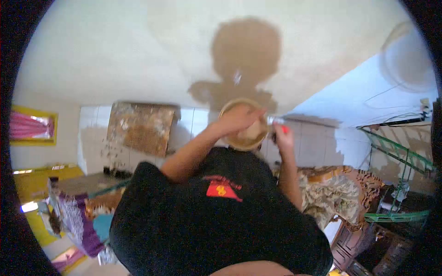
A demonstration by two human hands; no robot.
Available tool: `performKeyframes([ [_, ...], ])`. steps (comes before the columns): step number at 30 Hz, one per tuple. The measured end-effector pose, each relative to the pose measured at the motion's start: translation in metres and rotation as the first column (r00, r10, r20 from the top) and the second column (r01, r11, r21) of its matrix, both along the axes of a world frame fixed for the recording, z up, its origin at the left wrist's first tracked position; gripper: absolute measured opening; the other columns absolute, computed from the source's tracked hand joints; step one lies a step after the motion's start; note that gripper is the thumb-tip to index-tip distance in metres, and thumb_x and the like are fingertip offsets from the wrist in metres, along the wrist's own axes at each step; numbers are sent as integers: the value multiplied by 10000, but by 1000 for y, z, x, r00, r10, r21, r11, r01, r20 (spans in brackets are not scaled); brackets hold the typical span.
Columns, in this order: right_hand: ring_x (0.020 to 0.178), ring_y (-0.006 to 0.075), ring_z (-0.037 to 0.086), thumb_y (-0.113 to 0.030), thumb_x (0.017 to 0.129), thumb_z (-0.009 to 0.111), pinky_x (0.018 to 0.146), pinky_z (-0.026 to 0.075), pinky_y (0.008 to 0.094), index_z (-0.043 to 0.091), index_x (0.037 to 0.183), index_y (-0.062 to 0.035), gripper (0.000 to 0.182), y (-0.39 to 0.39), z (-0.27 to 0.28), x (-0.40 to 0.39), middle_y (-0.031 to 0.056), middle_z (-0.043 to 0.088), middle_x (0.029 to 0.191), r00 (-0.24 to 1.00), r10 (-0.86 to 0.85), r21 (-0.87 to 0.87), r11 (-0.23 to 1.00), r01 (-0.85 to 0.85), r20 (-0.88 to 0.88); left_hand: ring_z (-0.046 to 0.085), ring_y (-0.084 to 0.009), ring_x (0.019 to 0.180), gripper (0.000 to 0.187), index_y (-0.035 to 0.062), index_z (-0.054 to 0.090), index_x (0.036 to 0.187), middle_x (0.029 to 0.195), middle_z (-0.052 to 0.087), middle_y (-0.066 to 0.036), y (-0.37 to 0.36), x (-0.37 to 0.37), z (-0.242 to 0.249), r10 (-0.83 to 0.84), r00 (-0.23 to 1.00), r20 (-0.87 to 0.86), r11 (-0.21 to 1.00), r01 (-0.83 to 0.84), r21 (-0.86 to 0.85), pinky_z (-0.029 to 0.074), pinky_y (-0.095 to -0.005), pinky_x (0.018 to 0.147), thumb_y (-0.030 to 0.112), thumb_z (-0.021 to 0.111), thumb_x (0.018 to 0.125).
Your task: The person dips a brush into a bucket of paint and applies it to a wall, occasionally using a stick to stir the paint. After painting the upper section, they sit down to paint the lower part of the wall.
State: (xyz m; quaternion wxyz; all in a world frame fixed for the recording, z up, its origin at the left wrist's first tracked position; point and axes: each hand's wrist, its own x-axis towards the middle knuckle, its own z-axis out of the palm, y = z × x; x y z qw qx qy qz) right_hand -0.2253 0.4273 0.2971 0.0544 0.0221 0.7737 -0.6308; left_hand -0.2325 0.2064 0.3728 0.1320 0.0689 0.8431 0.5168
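Observation:
In front of my black shirt (216, 225) is a round tan bowl or basket (246, 143) with a pale rim, tipped so that its opening faces me. My left hand (238, 119) lies across its opening, fingers stretched to the right and slightly blurred. Whatever may be under that palm is hidden. Just right of the rim, my right hand (284, 137) is closed around a small item with a bright red part (285, 129) and a dark part beside it. Blur hides what kind of item it is.
A worn, stained board or low table (140, 129) stands on the tiled floor (313, 142) to the left, with small scraps beside it. At right are a carved wooden chair with patterned cushions (331, 193) and a green metal frame (398, 152). A pale wall (138, 55) rises ahead.

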Motion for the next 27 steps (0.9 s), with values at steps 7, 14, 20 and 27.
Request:
performKeyframes([
  [7, 413, 92, 446, -311, 840, 570, 374, 312, 244, 572, 699, -95, 258, 6, 18, 17, 8, 521, 535, 926, -89, -246, 951, 189, 366, 593, -233, 744, 589, 19, 642, 932, 824, 638, -148, 5, 0, -5, -25, 998, 49, 998, 22, 61, 453, -360, 689, 551, 401, 854],
  [14, 453, 123, 469, -251, 831, 573, 406, 342, 256, 568, 767, -68, 194, 19, -15, 11, 23, 533, 592, 894, -44, -323, 923, 207, 446, 564, -200, 654, 568, 14, 633, 932, 761, 610, -105, 6, 4, 1, -33, 998, 53, 995, 27, 94, 440, -339, 565, 538, 428, 852],
  [20, 443, 137, 473, -283, 832, 565, 419, 354, 278, 586, 723, -64, 246, 24, -19, 10, 36, 546, 581, 863, -36, -332, 914, 232, 503, 399, -87, 440, 595, 8, 620, 951, 601, 490, -9, 11, 9, 40, 1, 953, 302, 998, -20, 58, 314, -247, 380, 566, 449, 836],
  [27, 481, 135, 515, -436, 791, 589, 419, 408, 273, 644, 809, -57, 384, 37, -28, -8, 41, 568, 604, 855, 53, -119, 993, 11, 516, 410, -80, 526, 549, 53, 625, 980, 642, 483, 4, 23, 17, 52, -4, 918, 396, 999, -17, 51, 337, -231, 450, 559, 474, 830],
])
